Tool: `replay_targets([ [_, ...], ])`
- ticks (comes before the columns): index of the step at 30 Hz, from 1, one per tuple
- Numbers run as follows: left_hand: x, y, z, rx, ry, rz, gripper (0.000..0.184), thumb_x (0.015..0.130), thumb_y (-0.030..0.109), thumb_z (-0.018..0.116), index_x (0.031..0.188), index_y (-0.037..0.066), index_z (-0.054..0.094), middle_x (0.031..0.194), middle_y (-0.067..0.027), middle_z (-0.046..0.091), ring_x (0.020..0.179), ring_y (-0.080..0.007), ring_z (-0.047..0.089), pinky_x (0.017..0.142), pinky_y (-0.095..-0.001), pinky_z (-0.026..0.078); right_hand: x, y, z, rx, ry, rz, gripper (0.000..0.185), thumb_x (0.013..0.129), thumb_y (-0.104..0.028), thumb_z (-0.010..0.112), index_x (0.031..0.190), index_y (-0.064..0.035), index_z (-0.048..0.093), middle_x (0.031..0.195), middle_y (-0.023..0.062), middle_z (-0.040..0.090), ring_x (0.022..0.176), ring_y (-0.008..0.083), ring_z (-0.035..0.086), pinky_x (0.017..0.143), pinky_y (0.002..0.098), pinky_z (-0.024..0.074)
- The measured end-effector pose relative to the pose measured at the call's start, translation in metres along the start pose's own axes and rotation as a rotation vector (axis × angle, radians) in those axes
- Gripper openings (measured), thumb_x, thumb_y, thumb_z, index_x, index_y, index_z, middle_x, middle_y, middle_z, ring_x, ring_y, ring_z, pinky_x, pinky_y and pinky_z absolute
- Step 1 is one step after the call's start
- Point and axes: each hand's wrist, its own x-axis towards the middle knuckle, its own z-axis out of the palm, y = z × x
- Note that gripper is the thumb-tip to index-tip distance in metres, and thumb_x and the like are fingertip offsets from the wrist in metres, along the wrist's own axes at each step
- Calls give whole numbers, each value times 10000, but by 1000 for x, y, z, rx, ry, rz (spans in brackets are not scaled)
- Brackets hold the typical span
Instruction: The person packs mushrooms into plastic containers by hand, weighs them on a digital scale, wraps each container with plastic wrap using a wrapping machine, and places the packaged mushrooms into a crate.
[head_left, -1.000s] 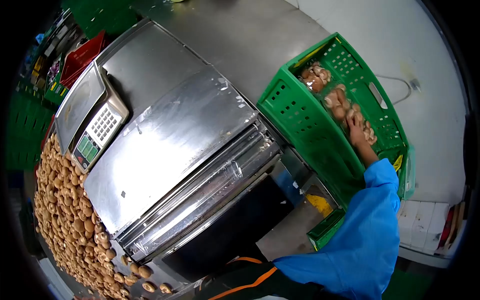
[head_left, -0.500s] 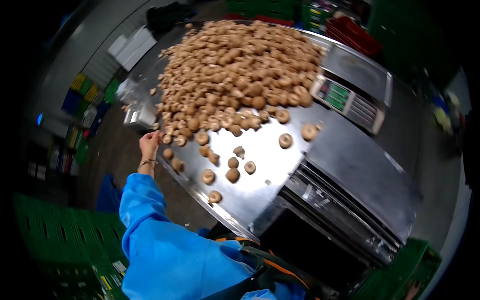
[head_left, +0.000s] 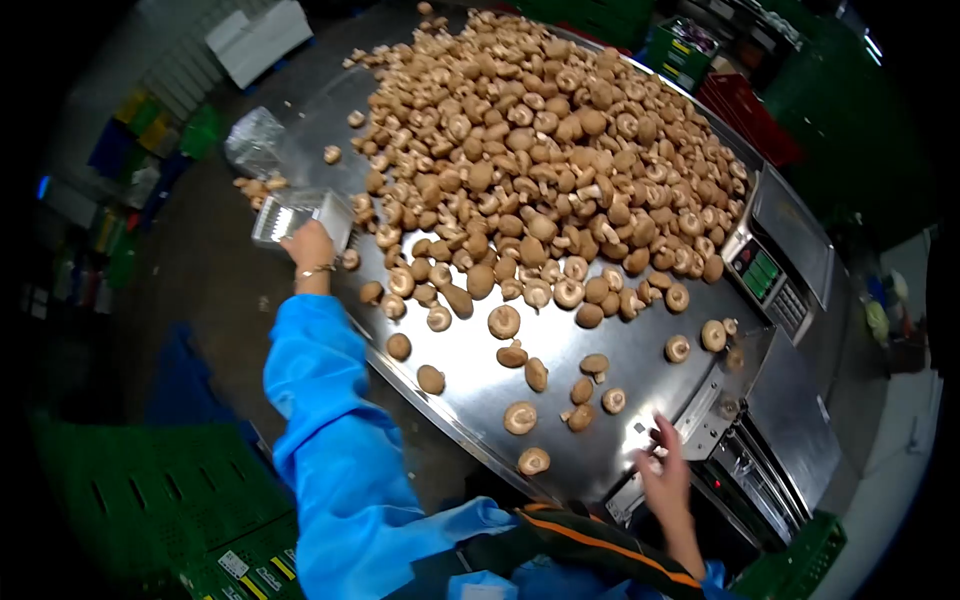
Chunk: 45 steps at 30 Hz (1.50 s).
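My left hand (head_left: pixel 309 246) is at the table's left edge, its fingers closed on the near rim of a clear plastic punnet (head_left: pixel 335 214). It is hard to tell whether this is one punnet or a nested stack. My right hand (head_left: pixel 668 482) hovers by the front of the wrapping machine (head_left: pixel 775 425), with thumb and fingers apart and nothing seen in it. Brown mushrooms (head_left: pixel 540 130) form a large heap on the steel table (head_left: pixel 450 410). Several loose ones, such as a pale-gilled mushroom (head_left: pixel 520 417), lie between my hands.
A scale (head_left: pixel 775 270) with a green display stands right of the heap. A crumpled clear plastic bag (head_left: pixel 256 140) lies beyond the punnet. Green crates (head_left: pixel 150 490) are stacked at lower left, and a red crate (head_left: pixel 745 110) sits behind the table.
My left hand has gone from the table's edge beside the mushrooms to the punnet. My right hand has come into view at lower right. The camera view has shifted.
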Motion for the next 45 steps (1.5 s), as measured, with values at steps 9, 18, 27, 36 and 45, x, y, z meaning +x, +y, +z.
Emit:
replay_targets([
  [9, 15, -24, -20, -350, 83, 5, 175, 705, 222, 675, 765, 94, 572, 703, -56, 601, 716, -257, 579, 722, -398, 371, 158, -24, 99, 785, 74, 468, 579, 838, -225, 542, 1341, -176, 260, 1255, 118, 399, 1140, 221, 411, 820, 412, 463],
  [18, -222, 101, -127, -1013, 219, 1537, 211, 668, 117, 567, 872, 66, 579, 849, -49, 570, 854, -229, 563, 777, -374, 473, 65, -66, 76, 1148, -408, 397, 637, 846, -207, 545, 1361, -88, 190, 1254, 169, 425, 1103, 224, 458, 841, 408, 458],
  [27, -262, 84, -105, -1023, -175, 1264, 240, 704, 117, 620, 941, 147, 590, 1006, 5, 564, 1107, -196, 454, 966, -464, 299, 51, -8, 64, 556, -169, 577, 465, 768, -57, 580, 1198, -10, 410, 620, 10, 473, 451, 78, 464, 371, 208, 410],
  [36, -262, 70, -61, -776, -48, 601, 585, 724, 273, 651, 1212, 27, 442, 1211, -252, 407, 1167, -414, 332, 958, -518, 249, 83, 60, 155, 123, -109, 210, 476, 756, -232, 653, 1086, 53, 462, 923, 126, 555, 752, 166, 562, 714, 278, 472],
  [45, -289, 87, -29, -570, -274, 616, 652, 733, 220, 618, 1309, 84, 345, 1324, -232, 287, 1227, -430, 246, 958, -505, 261, 93, -20, 192, 132, -281, 156, 874, 783, -623, 456, 1276, 83, 306, 1200, 276, 384, 1137, 360, 406, 934, 367, 368],
])
